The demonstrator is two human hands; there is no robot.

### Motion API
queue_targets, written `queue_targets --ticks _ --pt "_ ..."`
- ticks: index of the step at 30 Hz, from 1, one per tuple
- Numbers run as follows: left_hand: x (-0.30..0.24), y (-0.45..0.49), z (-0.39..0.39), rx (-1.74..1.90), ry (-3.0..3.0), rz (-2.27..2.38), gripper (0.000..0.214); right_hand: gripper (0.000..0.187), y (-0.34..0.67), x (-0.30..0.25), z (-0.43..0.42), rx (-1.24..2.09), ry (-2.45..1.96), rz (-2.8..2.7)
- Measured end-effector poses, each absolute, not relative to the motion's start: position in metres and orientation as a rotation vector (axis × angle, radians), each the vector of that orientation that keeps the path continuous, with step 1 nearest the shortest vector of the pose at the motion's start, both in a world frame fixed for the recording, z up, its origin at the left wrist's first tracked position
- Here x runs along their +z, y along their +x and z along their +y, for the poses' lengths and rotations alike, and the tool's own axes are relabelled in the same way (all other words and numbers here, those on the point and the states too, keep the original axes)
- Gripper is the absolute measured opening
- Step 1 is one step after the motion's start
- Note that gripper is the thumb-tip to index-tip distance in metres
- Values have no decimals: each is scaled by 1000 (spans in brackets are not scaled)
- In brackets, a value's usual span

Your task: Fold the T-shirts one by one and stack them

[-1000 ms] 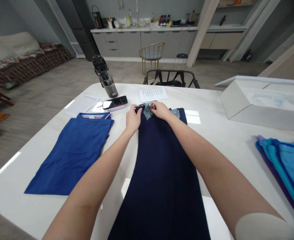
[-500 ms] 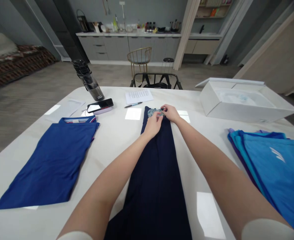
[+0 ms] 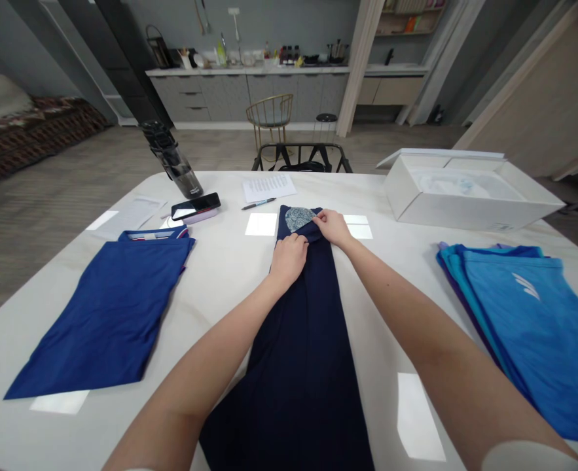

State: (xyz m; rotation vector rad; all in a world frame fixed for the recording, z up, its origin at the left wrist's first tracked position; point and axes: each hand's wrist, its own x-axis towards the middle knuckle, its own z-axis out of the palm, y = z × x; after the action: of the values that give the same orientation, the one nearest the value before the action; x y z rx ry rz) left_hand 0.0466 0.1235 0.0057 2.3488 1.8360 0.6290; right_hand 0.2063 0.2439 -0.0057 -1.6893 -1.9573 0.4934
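A pair of dark navy trousers (image 3: 313, 353) lies lengthwise across the table in front of me, its narrow end away from me. At that far end a patterned grey-blue fabric patch (image 3: 298, 218) shows beside a turned-back fold of navy cloth. My right hand (image 3: 332, 226) pinches the fold's edge at the right side of the patch. Just below the patch, my left hand (image 3: 289, 256) rests on the trousers with its fingers curled onto the fold, closed on the cloth.
A folded blue shirt (image 3: 107, 314) lies on the left, and stacked blue garments (image 3: 519, 294) on the right. Behind are an open white box (image 3: 480, 210), a printed sheet (image 3: 269, 187), a pen (image 3: 258, 204), a phone (image 3: 195, 206) and a dark bottle (image 3: 178, 167).
My left hand has moved down toward me from the patch, pulling navy cloth back. More of the patterned fabric shows. My right hand stays at the right edge.
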Motion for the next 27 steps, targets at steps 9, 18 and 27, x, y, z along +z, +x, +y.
queue_targets --ticks 9,18,27 --pt "-14 59 111 613 2412 1619 29 29 219 -22 236 380 -1817 -2032" --pt "-38 24 75 648 2501 1506 46 45 200 -21 156 34 -1576 -2190" --pt "-26 2 15 438 2486 1634 41 47 193 -26 70 247 -1492 -2443"
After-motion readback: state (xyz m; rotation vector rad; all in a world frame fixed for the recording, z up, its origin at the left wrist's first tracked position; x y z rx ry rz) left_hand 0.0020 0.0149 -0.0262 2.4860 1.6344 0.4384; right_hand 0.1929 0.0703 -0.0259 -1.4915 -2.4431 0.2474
